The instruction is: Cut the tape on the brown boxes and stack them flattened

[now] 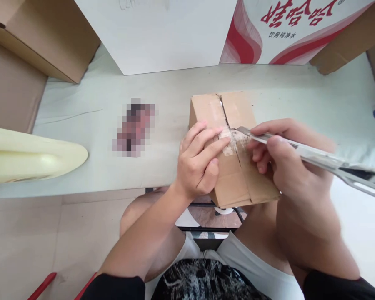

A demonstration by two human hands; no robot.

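Observation:
A small brown cardboard box (pixel 237 183) rests at the front edge of the table, a seam running down its top with clear tape (pixel 227 143) across it. On the left part of that top, my left hand (pixel 198 160) lies with fingers stretched over the tape beside the seam. My right hand (pixel 287 158) grips a utility knife (pixel 315 157) with a pale, see-through handle. The knife's tip meets the box near the middle of the seam, just right of my left fingertips. How deep the blade sits cannot be made out.
Pale cloth covers the table (pixel 162 166). Left of the box lies a pixelated item (pixel 134 127). A pale yellow rounded object (pixel 34 156) juts in from the left. Behind stand a white box (pixel 162 37), a red-and-white carton (pixel 278 37) and an open cardboard box (pixel 50 37).

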